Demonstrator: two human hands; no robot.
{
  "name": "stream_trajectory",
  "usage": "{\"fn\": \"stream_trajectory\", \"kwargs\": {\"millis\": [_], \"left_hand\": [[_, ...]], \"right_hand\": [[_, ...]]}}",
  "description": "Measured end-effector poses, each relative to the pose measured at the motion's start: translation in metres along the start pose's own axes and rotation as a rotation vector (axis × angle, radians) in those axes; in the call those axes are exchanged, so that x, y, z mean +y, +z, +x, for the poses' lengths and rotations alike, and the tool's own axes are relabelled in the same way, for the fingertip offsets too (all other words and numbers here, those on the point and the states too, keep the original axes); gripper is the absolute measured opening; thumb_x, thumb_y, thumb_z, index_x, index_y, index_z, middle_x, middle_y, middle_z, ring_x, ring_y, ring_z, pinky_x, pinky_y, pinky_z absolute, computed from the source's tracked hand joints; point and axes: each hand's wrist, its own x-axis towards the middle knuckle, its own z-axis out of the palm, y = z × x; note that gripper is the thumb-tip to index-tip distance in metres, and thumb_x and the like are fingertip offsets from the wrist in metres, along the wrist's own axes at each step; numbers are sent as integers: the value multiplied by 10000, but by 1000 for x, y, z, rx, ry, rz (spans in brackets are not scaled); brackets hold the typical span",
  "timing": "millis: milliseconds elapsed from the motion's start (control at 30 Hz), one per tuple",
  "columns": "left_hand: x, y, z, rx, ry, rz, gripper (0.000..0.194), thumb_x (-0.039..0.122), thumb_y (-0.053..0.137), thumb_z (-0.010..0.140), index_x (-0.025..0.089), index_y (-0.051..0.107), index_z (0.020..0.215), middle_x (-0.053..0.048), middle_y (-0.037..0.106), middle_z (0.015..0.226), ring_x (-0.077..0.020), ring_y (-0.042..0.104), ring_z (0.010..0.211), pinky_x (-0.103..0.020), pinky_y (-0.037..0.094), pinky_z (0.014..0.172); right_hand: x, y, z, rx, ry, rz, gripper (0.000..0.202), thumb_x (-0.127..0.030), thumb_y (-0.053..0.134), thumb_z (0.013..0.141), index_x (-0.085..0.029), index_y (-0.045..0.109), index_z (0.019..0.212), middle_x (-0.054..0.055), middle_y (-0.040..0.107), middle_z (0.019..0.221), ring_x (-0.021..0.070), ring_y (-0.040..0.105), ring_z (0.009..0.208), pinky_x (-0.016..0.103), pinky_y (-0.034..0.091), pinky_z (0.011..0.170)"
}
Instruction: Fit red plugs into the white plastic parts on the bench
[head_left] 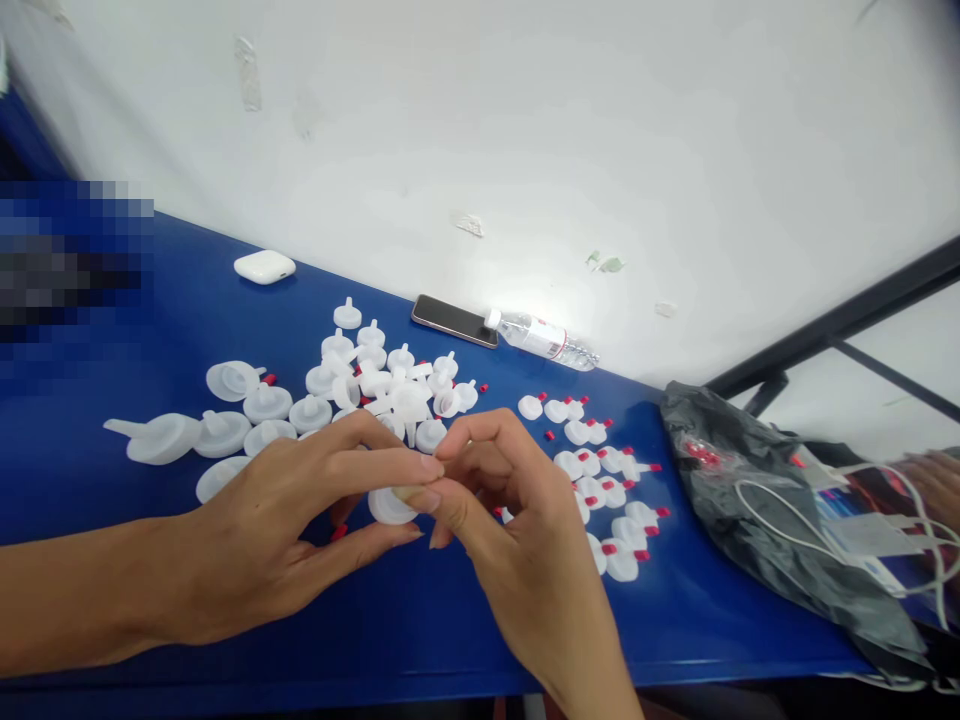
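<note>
Both hands meet over the front middle of the blue table. My left hand point(300, 520) has its fingers around a white plastic cap with a spout point(390, 507). The fingertips of my right hand point(517, 520) pinch together at the cap's upper right side, and they hide whatever is between them. Behind and left of the hands lie several white spouted caps point(268, 403) in a loose pile, with a few small red tips point(484, 388) among them. To the right, several white caps with red tips on their spouts point(622, 561) lie in rough rows.
At the back of the blue table point(720, 620) are a white case point(265, 267), a phone point(454, 320) and a clear water bottle point(544, 338) along the wall. On the right, a dark plastic bag point(742, 520) lies beside white cables. Another person's hand point(934, 480) shows at the right edge.
</note>
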Motion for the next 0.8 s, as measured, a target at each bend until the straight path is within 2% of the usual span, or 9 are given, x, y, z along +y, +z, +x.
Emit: {"fn": "stream_trajectory", "kwargs": {"millis": [200,333,467,567,700,800], "left_hand": [[1,1,0,-2,-5,13,394,197,647,1083,349,554,1434,10,706,1089,-130,663,779,-242,558,682],[4,-1,-4,-32,-49,57,417,191,653,1073,373,559,1436,13,715,1088,-145,668,793,-254,559,688],[5,-3,-6,-39,-86,79,378,264,692,1053,370,592,1401,11,732,1098,-140,648,719,-252,548,628],[6,-4,-4,-74,-58,67,366,225,694,1045,381,605,1365,23,739,1106,-124,657,709,-247,551,639],[6,-3,-4,-30,-39,31,367,219,696,1049,375,586,1363,39,731,1052,-123,642,693,-243,520,611],[5,-1,-7,1,-39,67,368,264,692,1068,356,580,1406,19,729,1099,-129,667,745,-247,539,666]], "right_hand": [[3,-2,3,10,-118,-140,133,-363,857,896,-314,733,899,-90,727,782,140,625,654,261,496,602],[2,-3,3,-7,-178,-235,143,-361,847,916,-277,747,856,-86,720,798,118,597,660,248,464,613],[3,-4,2,-20,-155,-297,122,-376,817,955,-297,740,905,-100,743,846,123,613,693,264,458,645],[4,-4,1,-63,-108,-340,113,-381,791,982,-313,705,953,-116,740,887,120,628,725,270,458,673],[4,-3,-1,-101,-68,-340,134,-380,791,983,-319,672,970,-132,734,888,113,625,730,266,454,692],[2,-3,-1,-95,-55,-322,172,-396,823,953,-311,674,945,-137,718,857,101,606,680,257,445,652]]}}
